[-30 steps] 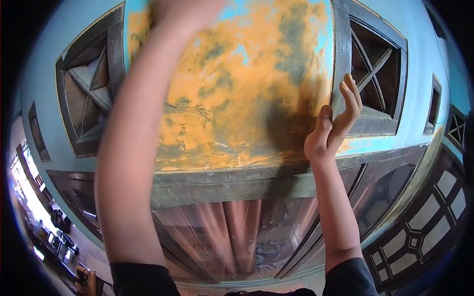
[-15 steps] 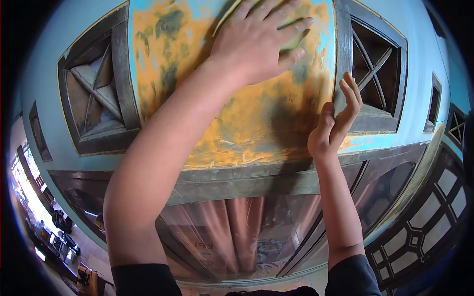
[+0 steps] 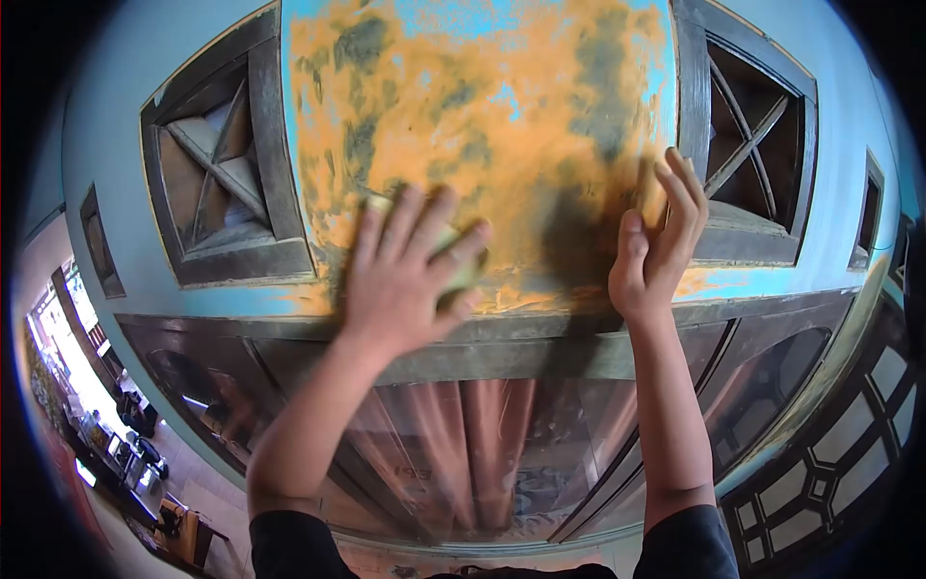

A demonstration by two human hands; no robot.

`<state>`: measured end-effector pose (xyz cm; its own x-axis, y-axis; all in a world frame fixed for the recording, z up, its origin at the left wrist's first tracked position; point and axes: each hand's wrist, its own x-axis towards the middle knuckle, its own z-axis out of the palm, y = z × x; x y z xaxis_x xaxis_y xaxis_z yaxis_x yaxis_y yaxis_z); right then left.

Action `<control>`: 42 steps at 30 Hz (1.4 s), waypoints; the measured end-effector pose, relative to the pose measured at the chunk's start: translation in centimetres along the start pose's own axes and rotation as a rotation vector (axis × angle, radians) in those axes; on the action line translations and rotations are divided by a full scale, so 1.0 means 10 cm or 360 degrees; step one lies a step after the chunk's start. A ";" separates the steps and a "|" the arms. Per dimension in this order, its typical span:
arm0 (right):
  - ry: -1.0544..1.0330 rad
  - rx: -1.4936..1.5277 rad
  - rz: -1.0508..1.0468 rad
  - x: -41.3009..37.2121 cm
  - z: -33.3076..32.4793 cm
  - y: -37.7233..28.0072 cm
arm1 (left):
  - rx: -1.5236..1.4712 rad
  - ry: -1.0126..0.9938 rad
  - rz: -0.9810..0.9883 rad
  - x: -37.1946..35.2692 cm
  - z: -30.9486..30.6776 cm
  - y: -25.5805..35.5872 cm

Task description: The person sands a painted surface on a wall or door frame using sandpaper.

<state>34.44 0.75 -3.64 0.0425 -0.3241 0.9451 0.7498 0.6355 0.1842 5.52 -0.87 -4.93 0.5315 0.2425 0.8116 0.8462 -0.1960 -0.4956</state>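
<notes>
My left hand (image 3: 397,285), blurred by motion, lies spread over a yellow-green sheet of sandpaper (image 3: 465,262), pressing it against the lower left of a wall panel (image 3: 521,145). Orange and grey patches cover this panel, with light blue paint showing through. Most of the sheet is hidden under my palm and fingers. On the right, my right hand (image 3: 661,246) is raised with thumb and fingers apart and nothing in it. It is close to the panel's right edge, by the wooden frame of the vent.
Wooden vents with crossed slats flank the panel, one at the left (image 3: 217,159) and one at the right (image 3: 752,145). Below runs a dark wooden beam (image 3: 502,352) above glass with pinkish curtains (image 3: 473,444). A cluttered room shows at the lower left.
My left hand has swept down and left with the sandpaper, from the panel's top to its lower left. My right hand stays nearly in place. The view has shifted slightly.
</notes>
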 end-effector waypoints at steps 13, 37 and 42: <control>-0.1030 -0.0519 0.0284 -0.68 -0.29 -0.56 | -0.0063 -0.0008 -0.0121 -0.24 0.06 0.02; -0.0690 -0.0076 0.0471 -0.67 -0.31 -0.80 | -0.0218 -0.0298 0.0480 -0.13 -0.42 -0.04; -0.0691 0.0178 0.0223 -0.52 -0.37 -0.89 | -0.0256 -0.0254 0.0687 -0.24 -0.61 -0.16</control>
<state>30.04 -5.82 -11.16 -0.1599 0.0781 0.9840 0.6799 0.7314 0.0524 2.66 -6.95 -4.16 0.8426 0.2471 0.4785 0.5370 -0.4520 -0.7122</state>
